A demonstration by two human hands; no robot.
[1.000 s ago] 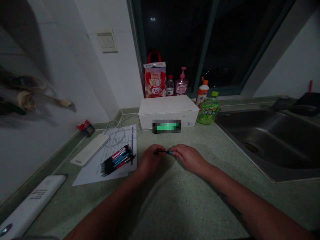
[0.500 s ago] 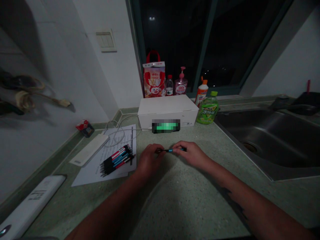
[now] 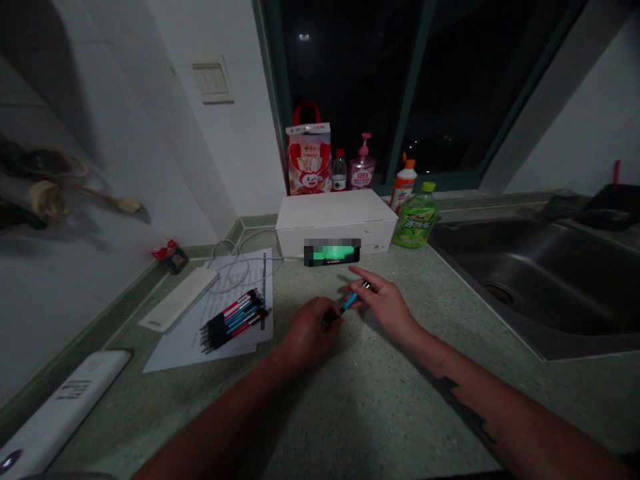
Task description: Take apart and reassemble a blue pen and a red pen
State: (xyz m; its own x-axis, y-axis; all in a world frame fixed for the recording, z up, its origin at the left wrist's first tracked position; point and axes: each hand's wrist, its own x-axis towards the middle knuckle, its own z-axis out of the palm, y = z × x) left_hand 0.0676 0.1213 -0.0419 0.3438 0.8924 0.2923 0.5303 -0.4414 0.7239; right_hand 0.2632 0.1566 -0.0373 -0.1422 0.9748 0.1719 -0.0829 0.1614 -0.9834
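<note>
A blue and black pen [image 3: 350,301] is held between both hands above the green speckled counter [image 3: 360,400]. My left hand [image 3: 310,330] is closed round its dark lower end. My right hand [image 3: 383,301] pinches the blue upper end with thumb and fingers, the forefinger stretched out toward the phone. The pen tilts up to the right. A bundle of several red, blue and black pens [image 3: 234,320] lies on a printed sheet of paper [image 3: 220,313] to the left of my left hand.
A white box [image 3: 335,220] with a lit phone [image 3: 331,254] in front stands behind the hands. Bottles [image 3: 415,217] and a red bag [image 3: 309,160] line the window sill. A steel sink [image 3: 540,273] lies to the right. A power bank [image 3: 180,299] with cable and a white remote [image 3: 65,407] lie at the left.
The pen has turned from level to slanting up to the right. My left hand dropped toward me, and my right hand opened its fingers somewhat while keeping the blue end.
</note>
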